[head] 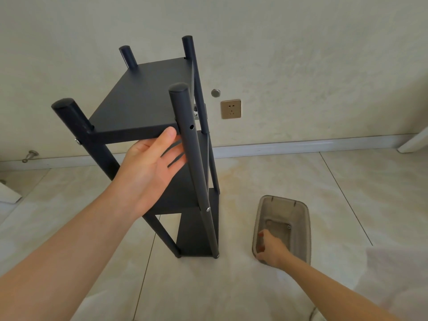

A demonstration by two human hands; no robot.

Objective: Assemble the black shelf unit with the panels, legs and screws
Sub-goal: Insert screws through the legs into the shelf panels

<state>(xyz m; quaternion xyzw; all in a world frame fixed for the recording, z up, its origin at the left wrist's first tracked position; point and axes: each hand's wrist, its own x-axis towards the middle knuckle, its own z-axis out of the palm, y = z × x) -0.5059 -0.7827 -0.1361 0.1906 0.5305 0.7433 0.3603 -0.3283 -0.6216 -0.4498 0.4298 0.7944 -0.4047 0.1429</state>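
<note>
A single wide-angle camera on the person's head looks forward and steeply down. The shelf unit [159,144] stands close in front, its top nearest the lens. Both forearms enter from the bottom edge. Beyond lie the tiled floor [266,172] and a wall [301,54], whose lines seem bowed by the lens.

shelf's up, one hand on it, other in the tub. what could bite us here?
1. The near right leg shows an empty screw hole at the top panel; that corner may be loose.
2. Only the left hand steadies the tall, narrow shelf unit; it could tip while the right hand reaches into the plastic tub.
</note>
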